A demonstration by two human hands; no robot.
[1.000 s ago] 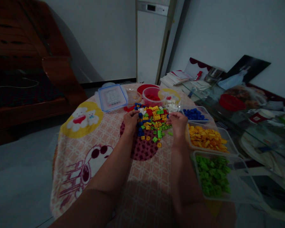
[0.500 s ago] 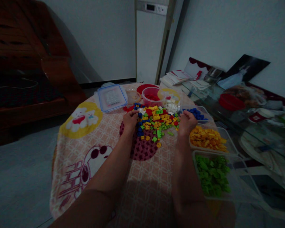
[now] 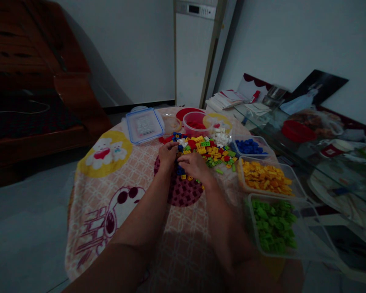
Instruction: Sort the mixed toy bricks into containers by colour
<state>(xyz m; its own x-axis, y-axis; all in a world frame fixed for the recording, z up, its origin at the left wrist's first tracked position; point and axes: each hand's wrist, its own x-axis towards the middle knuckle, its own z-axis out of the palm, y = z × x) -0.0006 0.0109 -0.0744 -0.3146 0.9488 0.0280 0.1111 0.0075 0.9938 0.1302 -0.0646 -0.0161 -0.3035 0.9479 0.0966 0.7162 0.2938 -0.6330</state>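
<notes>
A loose heap of mixed toy building bricks (image 3: pixel 215 154), yellow, green, red, blue and white, lies on the patterned tablecloth (image 3: pixel 183 228). At its left edge is my left hand (image 3: pixel 167 154), fingers drawn together beside blue and white bricks. My right hand (image 3: pixel 195 166) reaches over the left part of the heap, its thumb and fingers close together near the left hand's fingertips. Whatever either hand pinches is too small to make out. Part of the heap is hidden under the right hand.
Along the right stand clear boxes of blue bricks (image 3: pixel 248 147), yellow bricks (image 3: pixel 265 177) and green bricks (image 3: pixel 274 226). Behind the heap are a pink tub (image 3: pixel 197 131) with red pieces, white bricks (image 3: pixel 221 137) and a blue-rimmed lid (image 3: pixel 144 125). A cluttered glass table (image 3: pixel 289 156) adjoins at right.
My right hand has moved left from beside the box of blue bricks to the left part of the heap, close to my left hand. The left hand has stayed nearly in place.
</notes>
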